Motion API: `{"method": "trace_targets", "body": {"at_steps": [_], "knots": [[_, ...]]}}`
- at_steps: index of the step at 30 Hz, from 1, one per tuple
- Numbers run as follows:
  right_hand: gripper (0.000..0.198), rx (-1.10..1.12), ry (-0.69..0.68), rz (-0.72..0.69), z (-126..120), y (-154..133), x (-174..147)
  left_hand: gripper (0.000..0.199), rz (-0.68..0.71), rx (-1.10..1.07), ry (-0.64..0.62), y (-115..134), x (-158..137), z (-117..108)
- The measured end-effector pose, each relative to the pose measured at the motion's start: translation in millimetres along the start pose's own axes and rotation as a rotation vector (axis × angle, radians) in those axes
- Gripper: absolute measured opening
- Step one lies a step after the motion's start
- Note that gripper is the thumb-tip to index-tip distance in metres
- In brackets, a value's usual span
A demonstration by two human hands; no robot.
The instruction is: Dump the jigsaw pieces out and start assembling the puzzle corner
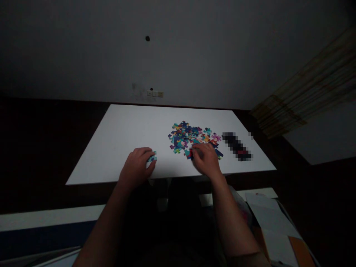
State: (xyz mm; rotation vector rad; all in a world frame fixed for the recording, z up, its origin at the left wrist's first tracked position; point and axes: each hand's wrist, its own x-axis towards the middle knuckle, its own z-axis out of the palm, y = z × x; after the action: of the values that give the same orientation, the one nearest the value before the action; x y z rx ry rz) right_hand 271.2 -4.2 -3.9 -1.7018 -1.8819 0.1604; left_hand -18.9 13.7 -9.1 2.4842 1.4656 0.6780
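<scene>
Two bare hands are resting well apart over a smooth, white, rectangular tabletop [111, 141]. We are seeing the left hand [136, 165] near the front edge, its thumb and fingers pinching a small, light-blue and teal jigsaw section [152, 157]; we are not managing to tell whether it is one piece or several joined. We are finding a loose, multicoloured heap of flat, tabbed jigsaw pieces [180, 137] lying right of the table's middle, some pieces overlapping. The right hand [204, 157] is bending its fingers over the heap's near edge, beside a red and dark-blue piece [189, 154]; whether it is gripping anything we are unable to tell. To the heap's right, we are noting a dark, elongated object [236, 146], its details obscured by pixelation.
</scene>
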Motion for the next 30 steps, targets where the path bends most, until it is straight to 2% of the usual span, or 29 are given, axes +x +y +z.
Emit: {"method": "trace_targets", "body": {"at_steps": [4,7,10,16,19,22,26,30], "knots": [[0.027,0.000,-0.057,-0.113,12,-24,24,0.024,0.014,0.007,-0.005,-2,-1,0],[0.027,-0.080,-0.075,-0.167,24,-35,36,0.021,0.024,0.003,-0.016,-3,-2,0],[0.024,-0.155,-0.054,-0.128,30,-32,34,0.019,0.023,-0.007,-0.022,-4,-4,0],[0.022,-0.189,-0.009,-0.029,19,-22,20,0.017,0.032,-0.031,-0.009,-6,-5,0],[0.024,-0.167,-0.007,-0.054,21,-32,30,0.016,0.037,-0.027,-0.002,-5,-4,-1],[0.027,-0.159,-0.018,-0.090,33,-44,48,0.015,0.031,-0.024,0.015,-4,-5,-2],[0.046,-0.223,-0.031,-0.054,51,-49,65,0.014,0.014,-0.007,0.040,-3,-7,-2],[0.039,-0.234,-0.040,-0.074,55,-43,65,0.013,-0.018,0.010,0.067,-1,-9,-4]]}}
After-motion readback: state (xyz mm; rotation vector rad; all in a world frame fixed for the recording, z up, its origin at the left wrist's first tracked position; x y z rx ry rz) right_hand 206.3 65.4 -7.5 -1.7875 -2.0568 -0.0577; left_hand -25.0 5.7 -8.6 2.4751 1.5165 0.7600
